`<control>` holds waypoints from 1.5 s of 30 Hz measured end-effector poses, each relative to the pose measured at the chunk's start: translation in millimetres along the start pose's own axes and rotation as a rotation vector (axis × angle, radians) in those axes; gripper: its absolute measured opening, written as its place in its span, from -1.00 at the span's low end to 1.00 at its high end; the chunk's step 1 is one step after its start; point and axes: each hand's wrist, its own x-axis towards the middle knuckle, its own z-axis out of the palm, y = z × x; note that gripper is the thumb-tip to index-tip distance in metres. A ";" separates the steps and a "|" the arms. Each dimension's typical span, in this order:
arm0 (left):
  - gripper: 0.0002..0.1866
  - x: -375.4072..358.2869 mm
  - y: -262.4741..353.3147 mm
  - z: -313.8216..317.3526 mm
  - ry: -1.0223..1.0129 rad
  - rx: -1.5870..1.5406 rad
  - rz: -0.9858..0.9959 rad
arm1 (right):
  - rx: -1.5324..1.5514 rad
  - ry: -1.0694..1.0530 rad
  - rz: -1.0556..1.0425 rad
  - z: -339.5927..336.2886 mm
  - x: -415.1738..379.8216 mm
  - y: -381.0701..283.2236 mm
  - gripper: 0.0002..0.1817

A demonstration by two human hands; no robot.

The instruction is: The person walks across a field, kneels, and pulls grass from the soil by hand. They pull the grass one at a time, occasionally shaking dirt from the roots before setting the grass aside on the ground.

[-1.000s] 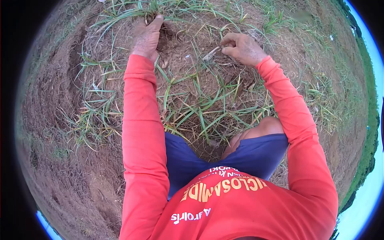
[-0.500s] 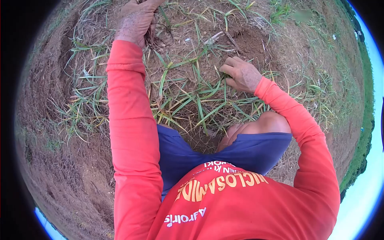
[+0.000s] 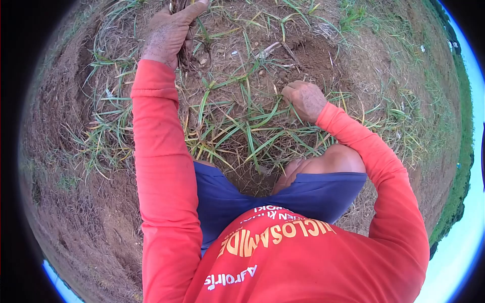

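My left hand is at the top of the view, closed around a bundle of dark, dry-looking stems that hangs below the fingers. Its far end runs out of the frame. Right of centre, my right hand is curled low over the ground, its fingertips mostly turned out of sight. Green blades of grass run in under its fingers. Between the two hands, long-bladed grass grows in tufts from the brown soil, some blades yellowed.
My bare knee and blue shorts are close behind the grass. A pale dry stick lies near a patch of loose, dug soil. More grass clumps grow at the left. A green hedge line borders the field.
My right hand has curled tighter and turned, hiding the green blades that showed at its fingers. My left hand has shifted slightly left and down with the bundle of stems.
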 end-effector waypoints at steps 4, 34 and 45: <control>-0.79 0.3 0.5 3.4 -0.042 0.063 -0.023 | 0.108 0.096 0.084 -30.0 -6.4 1.9 -0.88; -0.61 -12.4 -30.5 65.8 -0.435 0.220 -0.080 | 0.360 -0.002 0.852 -20.6 -110.3 98.2 -0.28; -0.62 -14.1 -31.0 64.9 -0.462 0.310 -0.097 | 0.231 0.379 0.500 20.2 -114.3 53.8 -0.79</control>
